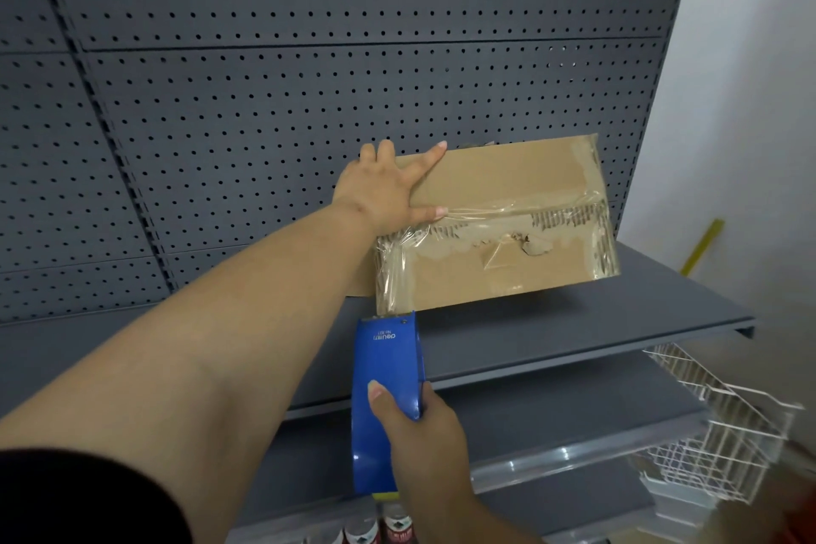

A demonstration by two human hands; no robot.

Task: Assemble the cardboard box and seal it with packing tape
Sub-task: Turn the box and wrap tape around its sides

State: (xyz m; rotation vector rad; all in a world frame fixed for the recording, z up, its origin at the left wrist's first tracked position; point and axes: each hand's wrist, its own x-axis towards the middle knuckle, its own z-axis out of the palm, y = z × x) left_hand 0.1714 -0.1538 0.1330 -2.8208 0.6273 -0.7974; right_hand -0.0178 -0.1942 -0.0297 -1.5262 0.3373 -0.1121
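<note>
A worn brown cardboard box [508, 190] with torn, peeled patches rests on the grey shelf [574, 322]. My left hand [384, 190] presses flat on the box's left end, fingers spread over its top and upper edge. My right hand [424, 433] grips a blue tape dispenser [386, 389] just below the box's near left corner. A strip of clear packing tape [393, 278] runs from the dispenser's mouth up the box's front face and along the seam to the right.
A grey pegboard wall [309, 80] stands behind the shelf. Lower shelves sit below, with a white wire basket [715, 433] at the right and several cans [379, 530] at the bottom. A white wall and a yellow stick [702, 247] are at right.
</note>
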